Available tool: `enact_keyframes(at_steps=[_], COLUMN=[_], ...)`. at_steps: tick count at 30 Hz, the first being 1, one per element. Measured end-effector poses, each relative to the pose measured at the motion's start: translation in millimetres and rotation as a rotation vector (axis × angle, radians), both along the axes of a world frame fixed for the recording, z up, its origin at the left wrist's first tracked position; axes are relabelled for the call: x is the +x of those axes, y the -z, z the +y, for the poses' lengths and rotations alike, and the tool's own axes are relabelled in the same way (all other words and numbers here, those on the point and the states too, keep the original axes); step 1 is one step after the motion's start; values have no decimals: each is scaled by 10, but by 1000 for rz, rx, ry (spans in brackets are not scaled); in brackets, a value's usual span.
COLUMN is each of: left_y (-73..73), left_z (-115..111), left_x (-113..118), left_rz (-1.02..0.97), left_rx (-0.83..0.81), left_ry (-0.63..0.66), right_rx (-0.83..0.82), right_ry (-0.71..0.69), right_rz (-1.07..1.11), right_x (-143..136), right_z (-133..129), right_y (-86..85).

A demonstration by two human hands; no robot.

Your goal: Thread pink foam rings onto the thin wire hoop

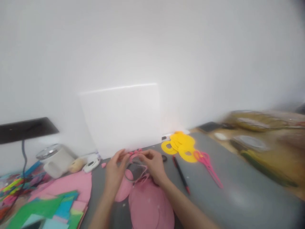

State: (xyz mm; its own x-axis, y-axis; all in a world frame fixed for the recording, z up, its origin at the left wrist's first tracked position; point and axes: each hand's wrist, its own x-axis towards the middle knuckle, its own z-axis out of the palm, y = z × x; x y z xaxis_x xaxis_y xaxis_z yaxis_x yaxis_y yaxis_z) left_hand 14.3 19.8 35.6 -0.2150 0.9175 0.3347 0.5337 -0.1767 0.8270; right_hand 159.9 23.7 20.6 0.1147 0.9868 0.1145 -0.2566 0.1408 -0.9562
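Pink foam dominates your working patch: a big rounded pink sheet (151, 206) lies at 6 o'clock on the grey mat (238, 190), its lower edge cut off by the frame, with a smaller pink oval (124, 189) touching it at 10 o'clock. Above both, you hold a thin grey-rimmed ring (135, 171), pinched between your hands. Your left hand (115, 173) curls its fingers onto the ring's left rim; your right hand (153, 165) closes thumb and fingers on its top right. Motion blur hides whether the ring is wire or foam strip. Yellow foam rings (181, 144) sit at 2 o'clock from your hands, pink scissors (208, 167) just beyond, a red-tipped pen (181, 175) at 3 o'clock. Small pink bits (135, 152) at 12 o'clock are too blurred to identify.
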Motion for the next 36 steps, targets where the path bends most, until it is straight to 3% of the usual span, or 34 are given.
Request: enact_keyframes(at_steps=[3,8,13,16,28,36], left_y=[-49,-27,28,97,212,224], left_z=[-95,-137,-113,-70,-62,-48], left_x=[186,187,128,112,111,61], left_rz=[-209,-131,-329,-417,-427,-475], left_rx=[-144,-152,-323,-342,-290,-291], left_ry=[202,200,345,397,368,336], right_rx=[-30,-19,-36,-66,-112,-85], right_ry=[-37,-53,-76,-107,-94,-236], right_rz=[76,89,113,105,43,51], right_x=[4,15,5,-8,-9,55], right_z=[14,34,39,44,29,49], right_y=[20,56,59,71,85,71])
